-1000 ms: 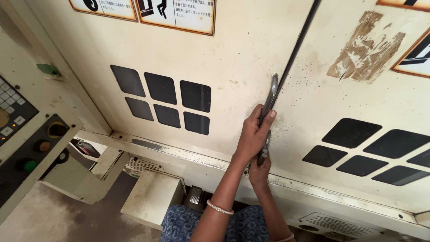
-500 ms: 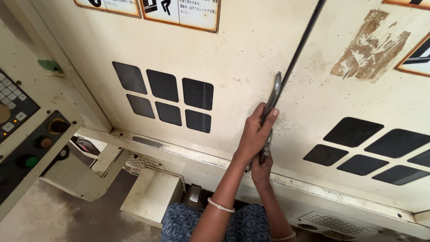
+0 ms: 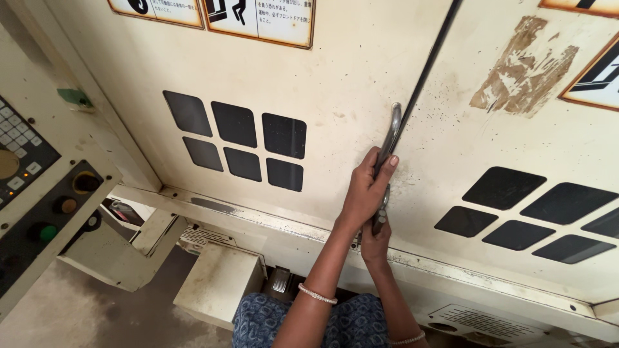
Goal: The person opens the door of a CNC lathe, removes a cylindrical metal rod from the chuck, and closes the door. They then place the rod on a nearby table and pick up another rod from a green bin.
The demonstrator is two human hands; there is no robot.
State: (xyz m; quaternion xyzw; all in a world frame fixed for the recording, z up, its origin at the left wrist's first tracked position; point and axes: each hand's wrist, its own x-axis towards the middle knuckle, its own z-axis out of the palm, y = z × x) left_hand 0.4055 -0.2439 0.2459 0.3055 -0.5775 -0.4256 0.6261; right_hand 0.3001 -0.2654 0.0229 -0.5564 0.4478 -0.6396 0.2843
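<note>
- left hand (image 3: 364, 193) gripping metal door handle (image 3: 389, 145) mid-length, fingers wrapping tight round it
- right hand (image 3: 377, 240) clutching the handle's lower end, just below the left
- handle sitting upright on cream machine door (image 3: 335, 77), beside the dark door seam (image 3: 429, 71)
- control panel (image 3: 39, 187) sitting far left

Cream machine door (image 3: 348, 71), black window squares (image 3: 242, 138), grey metal handle (image 3: 391, 132).
</note>
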